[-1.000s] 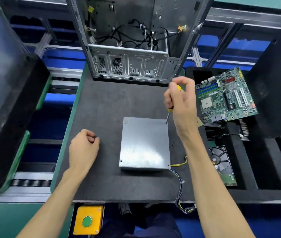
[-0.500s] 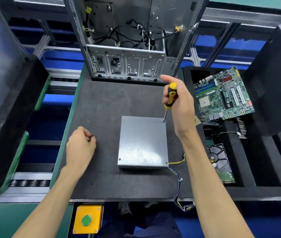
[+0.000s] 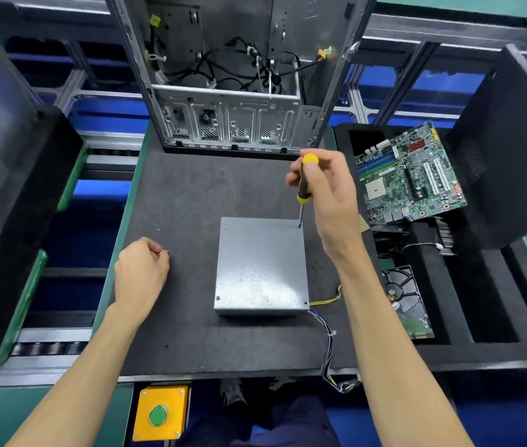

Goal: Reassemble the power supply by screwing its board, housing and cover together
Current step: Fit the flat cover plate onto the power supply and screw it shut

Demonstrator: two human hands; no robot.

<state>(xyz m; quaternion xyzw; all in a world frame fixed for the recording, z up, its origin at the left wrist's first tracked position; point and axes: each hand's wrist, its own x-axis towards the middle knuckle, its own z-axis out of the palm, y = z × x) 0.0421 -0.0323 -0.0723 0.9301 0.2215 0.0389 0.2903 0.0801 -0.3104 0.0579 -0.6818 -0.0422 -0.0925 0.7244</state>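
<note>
The flat grey sheet-metal power supply box lies cover-up at the middle of the dark grey work mat, with small screws visible at both near corners of the lid and a bundle of yellow, black and blue wires trailing from its 5 o'clock corner over the mat's near edge. At the box's 1 o'clock corner the tip of a yellow-and-black-handled screwdriver stands nearly upright on the lid; the right hand grips its handle with fingers curled round it and the thumb laid along the shaft. At 9 o'clock from the box, apart from it, the left hand rests on the mat as a loose fist, pinching a small metal screw at its fingertips. At 12 o'clock, at the mat's far edge, stands an open silver steel computer case holding loose black cables. At 3 o'clock a black foam tray with slotted compartments holds a green motherboard in its far section, a dark cooling fan with its lead just nearer, and a hard drive lying in a near slot. A black panel leans at the tray's right side. A black foam block fills the 9 o'clock edge. Below the mat, a yellow box with a green push button is mounted on the green bench front, and blue floor and grey metal framing show beyond.
</note>
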